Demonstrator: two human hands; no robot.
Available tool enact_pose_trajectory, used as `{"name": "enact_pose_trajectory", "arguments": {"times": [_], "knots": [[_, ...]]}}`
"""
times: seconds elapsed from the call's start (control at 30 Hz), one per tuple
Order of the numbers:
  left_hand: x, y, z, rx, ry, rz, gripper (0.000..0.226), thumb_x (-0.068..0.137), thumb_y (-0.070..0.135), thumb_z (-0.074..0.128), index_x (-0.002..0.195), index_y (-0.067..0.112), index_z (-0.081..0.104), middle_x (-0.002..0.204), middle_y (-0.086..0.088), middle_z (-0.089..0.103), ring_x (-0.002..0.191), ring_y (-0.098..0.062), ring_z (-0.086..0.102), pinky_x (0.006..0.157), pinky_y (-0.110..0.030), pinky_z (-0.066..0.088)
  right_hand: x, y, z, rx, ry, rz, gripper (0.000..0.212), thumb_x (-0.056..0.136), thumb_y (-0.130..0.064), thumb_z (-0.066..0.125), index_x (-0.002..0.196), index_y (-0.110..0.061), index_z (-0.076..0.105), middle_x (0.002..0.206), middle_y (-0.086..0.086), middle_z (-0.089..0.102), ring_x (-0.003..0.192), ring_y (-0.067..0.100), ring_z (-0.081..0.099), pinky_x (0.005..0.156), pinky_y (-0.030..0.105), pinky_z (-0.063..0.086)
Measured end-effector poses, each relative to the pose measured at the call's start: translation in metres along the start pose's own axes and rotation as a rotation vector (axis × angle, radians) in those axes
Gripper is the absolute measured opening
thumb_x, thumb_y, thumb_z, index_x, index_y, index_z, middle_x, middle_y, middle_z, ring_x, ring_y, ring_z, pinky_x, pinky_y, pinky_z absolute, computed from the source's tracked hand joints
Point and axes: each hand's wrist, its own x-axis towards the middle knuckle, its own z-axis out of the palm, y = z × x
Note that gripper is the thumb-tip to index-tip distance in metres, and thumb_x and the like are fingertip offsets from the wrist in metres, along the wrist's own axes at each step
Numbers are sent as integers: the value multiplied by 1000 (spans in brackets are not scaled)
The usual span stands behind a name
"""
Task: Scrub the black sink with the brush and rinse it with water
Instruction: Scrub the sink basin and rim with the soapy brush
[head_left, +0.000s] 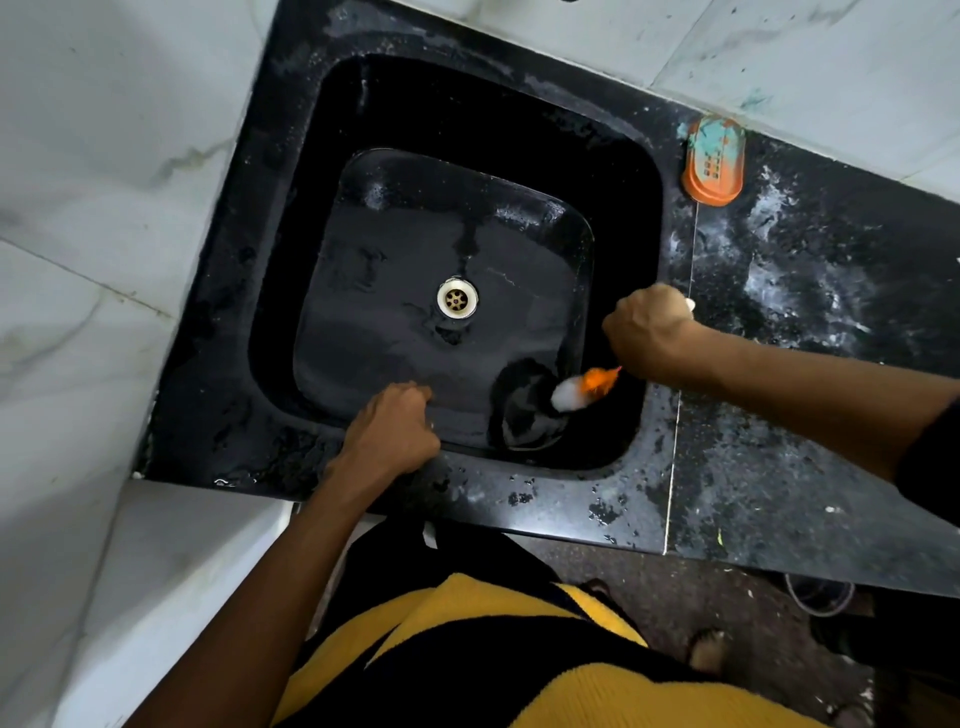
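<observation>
The right hand (644, 332), right of centre in the frame, is a closed fist around the brush (582, 389) handle. A pale stub, probably the handle's end, pokes out of the fist toward the upper right. From the fist the brush runs down and to the left, so its long axis slants from upper right to lower left, with the orange and white head at the low end. The head is blurred, so I cannot tell for sure whether the bristles touch the basin, though they seem to meet it at the lower right corner of the sink (291, 270), where floor turns into wall.

The left hand (395, 431), lower centre, rests on the near rim with its fingers curled over the edge into the basin; it holds no tool and looks like a brace.

The right hand is the one nearer the brush head. The unscrubbed floor lies up and left of it, toward the drain (457, 297) in the middle.

The sink is black, square, wet and glossy, with pale streaks on its rim. No water is running.
</observation>
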Motion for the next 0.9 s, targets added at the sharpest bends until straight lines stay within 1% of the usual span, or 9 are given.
{"name": "enact_pose_trajectory", "arguments": {"times": [0.1,0.17,0.23,0.37,0.47,0.6,0.7,0.77,0.9], "knots": [[0,-1,0,4,5,3,32,81,18,61,111,9,64,115,-10,62,107,-34,60,88,-44,53,6,2,-5,-8,18,50,27,91,-18,49,107,-23,70,103,-3,67,90,19,66,53,23,43],[0,-1,1,1,6,2,34,81,17,61,114,10,64,116,-10,62,108,-33,59,88,-44,53,-2,-3,-7,-18,2,-19,26,93,-24,48,108,-20,69,106,-1,67,93,19,66,63,25,50],[0,0,1,-7,11,6,34,80,16,61,113,10,64,116,-9,62,108,-33,60,88,-42,52,-22,-20,-15,4,-42,-159,29,95,-31,47,109,-15,67,113,3,66,100,20,65,71,27,50],[-1,0,0,-15,14,2,33,78,17,61,110,8,64,112,-9,62,103,-33,61,85,-43,54,-50,-59,-29,145,-34,-341,28,95,-23,47,112,-13,67,118,6,66,106,25,65,71,30,46],[-1,1,-3,1,10,2,35,74,19,60,107,8,64,109,-9,62,100,-33,61,84,-44,55,-39,-50,-40,296,-36,-266,30,91,-28,52,116,-15,64,120,8,64,108,30,63,72,32,44],[-1,1,-6,-21,-5,7,44,60,26,51,98,9,65,98,-10,61,92,-34,62,79,-45,55,-29,-38,-32,555,-31,-160,40,89,-45,50,119,-20,60,120,9,64,111,31,61,84,35,47],[-2,2,-5,-24,-11,6,40,63,30,49,93,9,64,98,-10,59,94,-33,60,80,-45,54,-32,-56,-9,607,-93,-120,37,91,-38,48,120,-16,57,121,10,63,111,32,60,85,37,46],[-1,1,-4,-18,-18,0,33,70,26,55,97,10,64,101,-9,58,98,-33,59,82,-45,54,-33,-66,9,645,-135,-75,34,93,-33,48,119,-14,57,121,11,63,110,32,61,84,37,47],[2,-2,-1,9,-20,1,26,76,19,60,100,10,63,105,-8,59,100,-31,59,83,-42,54,-34,-44,43,824,-62,129,30,91,-35,54,115,-22,66,110,10,67,102,32,65,82,37,50]]}}
